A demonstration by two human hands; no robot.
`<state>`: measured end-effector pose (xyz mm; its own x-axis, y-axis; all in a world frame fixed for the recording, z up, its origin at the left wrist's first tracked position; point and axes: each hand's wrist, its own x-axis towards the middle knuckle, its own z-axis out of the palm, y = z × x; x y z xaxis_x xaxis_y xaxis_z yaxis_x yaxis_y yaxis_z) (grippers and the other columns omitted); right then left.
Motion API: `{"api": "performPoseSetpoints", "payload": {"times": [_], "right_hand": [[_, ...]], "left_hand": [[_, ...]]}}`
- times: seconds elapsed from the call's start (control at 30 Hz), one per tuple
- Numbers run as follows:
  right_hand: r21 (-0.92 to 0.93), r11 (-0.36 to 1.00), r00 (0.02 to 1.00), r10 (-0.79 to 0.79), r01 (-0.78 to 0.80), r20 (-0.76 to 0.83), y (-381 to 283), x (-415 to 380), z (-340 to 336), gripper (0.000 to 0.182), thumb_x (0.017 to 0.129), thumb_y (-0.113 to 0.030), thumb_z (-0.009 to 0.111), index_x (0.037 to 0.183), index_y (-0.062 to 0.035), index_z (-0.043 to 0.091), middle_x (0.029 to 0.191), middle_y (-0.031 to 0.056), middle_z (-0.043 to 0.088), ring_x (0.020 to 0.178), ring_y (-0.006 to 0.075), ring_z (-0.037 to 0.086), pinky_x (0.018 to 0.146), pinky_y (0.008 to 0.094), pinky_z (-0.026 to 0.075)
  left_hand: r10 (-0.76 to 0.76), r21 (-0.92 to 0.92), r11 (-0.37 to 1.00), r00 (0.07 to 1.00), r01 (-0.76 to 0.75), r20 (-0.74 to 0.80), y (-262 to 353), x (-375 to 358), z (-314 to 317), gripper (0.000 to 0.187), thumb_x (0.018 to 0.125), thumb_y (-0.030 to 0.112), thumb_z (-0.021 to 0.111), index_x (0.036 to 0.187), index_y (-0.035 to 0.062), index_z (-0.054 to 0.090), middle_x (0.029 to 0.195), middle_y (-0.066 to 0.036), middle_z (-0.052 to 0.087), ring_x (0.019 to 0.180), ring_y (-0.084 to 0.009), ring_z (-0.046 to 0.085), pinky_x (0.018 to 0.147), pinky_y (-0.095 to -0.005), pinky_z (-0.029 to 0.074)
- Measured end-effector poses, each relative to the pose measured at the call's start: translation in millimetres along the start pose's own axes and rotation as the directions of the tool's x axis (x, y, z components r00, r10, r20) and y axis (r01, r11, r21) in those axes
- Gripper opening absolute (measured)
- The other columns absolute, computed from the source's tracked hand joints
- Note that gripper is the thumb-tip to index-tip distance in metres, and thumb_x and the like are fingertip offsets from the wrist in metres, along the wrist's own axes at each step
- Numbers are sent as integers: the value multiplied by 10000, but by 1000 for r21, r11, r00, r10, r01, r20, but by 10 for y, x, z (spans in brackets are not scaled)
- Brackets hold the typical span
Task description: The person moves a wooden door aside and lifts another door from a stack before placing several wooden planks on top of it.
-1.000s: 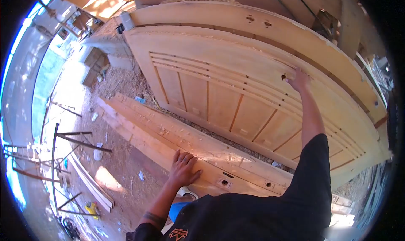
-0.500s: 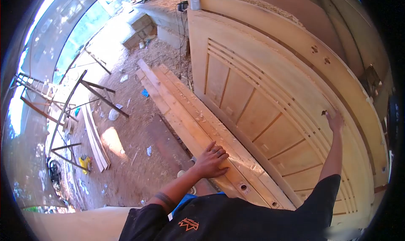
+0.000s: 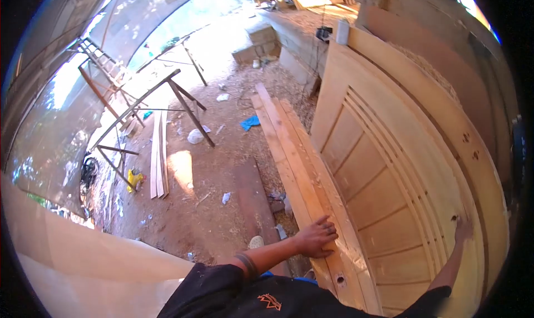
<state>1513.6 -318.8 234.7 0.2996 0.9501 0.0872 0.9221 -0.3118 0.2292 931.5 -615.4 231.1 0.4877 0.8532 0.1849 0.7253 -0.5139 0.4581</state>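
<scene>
My left hand lies on a long wooden board in a stack of planks, with its fingers apart over the top. A round hole shows in the wood just below that hand. To the right, a large panelled wooden door leans on its side. My right hand touches the door's face beside a small dark hole. Its fingers look spread, though they are slightly blurred.
Behind the door stands another wooden panel with shavings along its top. A grey container sits at its far corner. Metal trestles, thin wood strips and a blue scrap are on the dirt floor. A pale sheet fills the lower left.
The view has swung left, so the door, planks and both hands appear farther right and lower. Both hands stay on the same pieces of wood.
</scene>
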Motion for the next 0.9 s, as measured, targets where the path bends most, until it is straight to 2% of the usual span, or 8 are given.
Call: {"api": "performPoseSetpoints", "payload": {"times": [0.23, 0.33, 0.4, 0.43, 0.5, 0.57, 0.67, 0.9], "right_hand": [[60, 997, 989, 53, -45, -140, 56, -21, 145, 611, 948, -429, 569, 1395, -24, 478, 1408, 185, 511, 1307, 379, 460, 1102, 468, 341], [151, 988, 999, -28, 31, -27, -19, -151, -2, 607, 929, -422, 597, 1376, -23, 501, 1405, 181, 512, 1314, 370, 454, 1109, 457, 331], [176, 984, 960, 70, -22, -270, -34, -168, 434, 543, 886, -399, 651, 1317, -77, 577, 1331, 158, 572, 1262, 348, 501, 1087, 467, 348], [306, 952, 976, 72, -5, -207, -231, -577, -101, 556, 829, -375, 722, 1269, -65, 585, 1271, 187, 584, 1260, 350, 476, 1068, 473, 349], [336, 927, 984, 180, -169, -4, -382, -918, -602, 672, 859, -465, 673, 1323, -5, 517, 1318, 218, 547, 1286, 350, 461, 1111, 479, 315], [270, 953, 966, 189, -137, -179, -373, -905, -228, 718, 868, -490, 645, 1355, 11, 482, 1345, 226, 530, 1310, 347, 443, 1154, 464, 271], [331, 928, 977, 202, -170, -66, -429, -1053, -510, 731, 877, -473, 638, 1381, 22, 448, 1370, 218, 515, 1327, 352, 427, 1169, 459, 251], [388, 915, 989, 139, -110, -47, -418, -1181, -740, 746, 871, -481, 640, 1387, 19, 436, 1381, 218, 510, 1336, 366, 417, 1157, 482, 266]], "left_hand": [[29, 10, 1000, 998, -29, -54, -20, -5, 60, 456, 796, 414, 684, 1022, 26, 603, 1006, -143, 565, 1118, -306, 521, 1148, -547, 235], [-15, 28, 1000, 999, 14, 42, 4, -65, -24, 450, 818, 410, 679, 1046, 29, 606, 1030, -141, 576, 1140, -313, 518, 1141, -554, 246], [3, 81, 997, 997, -9, 74, -44, -190, -49, 449, 832, 410, 680, 1078, 40, 613, 1076, -134, 590, 1166, -316, 518, 1127, -562, 261], [28, 109, 994, 999, -31, 37, -35, -267, -47, 449, 828, 420, 683, 1072, 50, 620, 1084, -128, 596, 1163, -307, 524, 1117, -560, 274], [7, 129, 992, 999, -13, 46, 6, -365, -116, 456, 817, 442, 688, 1072, 69, 631, 1098, -114, 603, 1159, -286, 535, 1104, -557, 287], [18, 162, 986, 997, -31, 81, 21, -431, -164, 462, 823, 458, 662, 1078, 73, 633, 1100, -105, 621, 1158, -278, 543, 1109, -535, 286], [-2, 196, 980, 994, -20, 112, 30, -469, -194, 476, 823, 461, 668, 1098, 74, 639, 1101, -99, 625, 1163, -279, 543, 1108, -538, 287], [-13, 212, 977, 991, -15, 132, 35, -461, -175, 505, 841, 474, 647, 1137, 65, 645, 1113, -109, 625, 1174, -284, 535, 1112, -562, 262]]}}
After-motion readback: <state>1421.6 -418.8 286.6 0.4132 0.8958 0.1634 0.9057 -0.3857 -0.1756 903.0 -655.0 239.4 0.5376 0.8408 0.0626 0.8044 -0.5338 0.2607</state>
